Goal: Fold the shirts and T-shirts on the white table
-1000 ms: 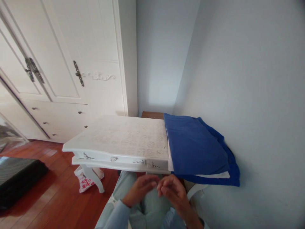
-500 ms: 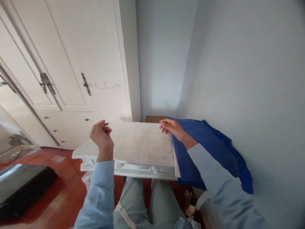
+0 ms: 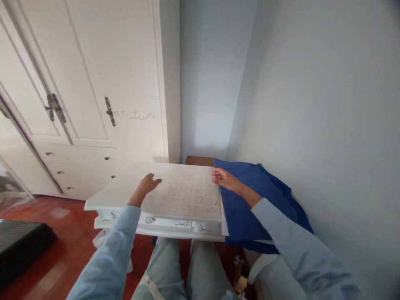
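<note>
My left hand (image 3: pixel 148 183) is over the left-middle part of the white tabletop (image 3: pixel 184 189). Its thumb stands away from the bent fingers, and nothing shows between them. At the table's right side, my right hand (image 3: pixel 227 179) hovers by the left edge of a blue cloth (image 3: pixel 242 212). Its fingers are loosely curled with small gaps, and no fold of cloth shows between them. The blue cloth drapes over the right end of the table and hangs past the front edge, showing a pale strip along its left side. My right forearm hides some of it.
A white wardrobe (image 3: pixel 134 54) with dark handles rises behind the table at left. A grey wall (image 3: pixel 312 104) borders the right side. On the red wooden floor (image 3: pixel 71 250) lies a black ribbed case (image 3: pixel 25 250). A plastic bag (image 3: pixel 101 237) hangs below the table's left end.
Both hands have come down closer to the tabletop, and the left hand has turned inward with its thumb spread. The view has shifted slightly. The blue cloth stays draped at the right.
</note>
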A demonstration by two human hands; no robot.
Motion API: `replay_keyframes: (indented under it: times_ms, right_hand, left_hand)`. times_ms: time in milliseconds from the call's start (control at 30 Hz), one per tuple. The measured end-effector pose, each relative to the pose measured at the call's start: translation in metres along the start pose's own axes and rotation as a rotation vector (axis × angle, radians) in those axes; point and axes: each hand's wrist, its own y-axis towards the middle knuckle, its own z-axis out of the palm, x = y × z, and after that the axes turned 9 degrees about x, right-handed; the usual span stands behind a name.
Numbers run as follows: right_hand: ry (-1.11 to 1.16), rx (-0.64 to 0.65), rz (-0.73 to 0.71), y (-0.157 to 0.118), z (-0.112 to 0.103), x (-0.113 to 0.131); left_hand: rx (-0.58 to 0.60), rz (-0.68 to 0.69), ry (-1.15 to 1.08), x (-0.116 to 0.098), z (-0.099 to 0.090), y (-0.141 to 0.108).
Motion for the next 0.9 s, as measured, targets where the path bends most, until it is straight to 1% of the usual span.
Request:
replay_keyframes:
  times_ms: [67, 100, 133, 167, 200, 233, 267, 300, 333, 400, 433, 467, 500, 533, 567, 600, 633, 700, 733, 767, 800, 833, 867, 900]
  right_hand:
    - [-0.041, 0.269, -0.15, -0.022, 0.025, 0.003]
    - [-0.062, 0.432, -0.182, -0.035, 0.038, 0.007]
    - [-0.076, 0.597, -0.204, -0.047, 0.05, 0.013]
    - [-0.083, 0.716, -0.247, -0.057, 0.062, 0.019]
    - [-0.088, 0.792, -0.3, -0.064, 0.071, 0.026]
    - [-0.091, 0.823, -0.353, -0.068, 0.079, 0.032]
    - [-0.092, 0.797, -0.402, -0.066, 0.084, 0.037]
    - [-0.096, 0.726, -0.436, -0.061, 0.087, 0.039]
    - [-0.102, 0.612, -0.455, -0.05, 0.088, 0.039]
    - [-0.119, 0.304, -0.431, -0.021, 0.085, 0.03]
    - [-0.128, 0.141, -0.387, -0.005, 0.082, 0.02]
    - [-0.132, 0.012, -0.302, 0.01, 0.08, 0.009]
    - [-0.126, -0.059, -0.2, 0.023, 0.079, -0.004]
    - [-0.107, -0.089, -0.107, 0.032, 0.079, -0.017]
    - [-0.089, -0.089, -0.046, 0.037, 0.08, -0.03]
    - [-0.071, -0.07, -0.003, 0.038, 0.082, -0.041]
    - [-0.043, -0.036, 0.02, 0.035, 0.085, -0.049]
    - [0.047, 0.076, 0.026, 0.023, 0.092, -0.056]
    - [0.105, 0.148, 0.014, 0.014, 0.095, -0.055]
    - [0.164, 0.219, -0.012, 0.007, 0.097, -0.05]
    - [0.217, 0.278, -0.054, 0.0, 0.099, -0.043]
    - [0.254, 0.309, -0.105, -0.005, 0.1, -0.035]
    - [0.258, 0.298, -0.157, -0.008, 0.1, -0.027]
    - [0.229, 0.245, -0.204, -0.01, 0.099, -0.019]
  left_hand:
    - [0.078, 0.067, -0.107, -0.003, 0.008, -0.019]
    - [0.131, 0.126, -0.184, -0.005, 0.016, -0.028]
    - [0.179, 0.226, -0.363, -0.007, 0.025, -0.036]
    - [0.204, 0.298, -0.472, -0.008, 0.037, -0.043]
    - [0.218, 0.339, -0.508, -0.008, 0.052, -0.049]
    - [0.251, 0.351, -0.519, -0.006, 0.069, -0.053]
    - [0.319, 0.319, -0.529, -0.004, 0.086, -0.058]
    - [0.442, 0.271, -0.528, -0.001, 0.104, -0.064]
    - [0.529, 0.253, -0.523, 0.001, 0.122, -0.071]
    - [0.624, 0.243, -0.535, 0.004, 0.154, -0.086]
    - [0.68, 0.241, -0.546, 0.004, 0.166, -0.094]
    - [0.743, 0.238, -0.55, 0.003, 0.174, -0.101]
    - [0.8, 0.238, -0.553, 0.003, 0.179, -0.105]
    - [0.817, 0.222, -0.555, 0.003, 0.18, -0.105]
    - [0.772, 0.202, -0.568, 0.005, 0.177, -0.102]
    - [0.649, 0.184, -0.594, 0.008, 0.171, -0.095]
    - [0.453, 0.165, -0.628, 0.011, 0.162, -0.086]
    - [-0.03, 0.147, -0.696, 0.021, 0.141, -0.063]
    - [-0.206, 0.129, -0.712, 0.026, 0.13, -0.052]
    - [-0.279, 0.116, -0.718, 0.03, 0.122, -0.043]
    - [-0.301, 0.102, -0.719, 0.032, 0.116, -0.037]
    - [-0.264, 0.09, -0.72, 0.034, 0.113, -0.035]
    - [-0.184, 0.088, -0.718, 0.034, 0.113, -0.036]
    - [-0.086, 0.091, -0.716, 0.032, 0.116, -0.041]
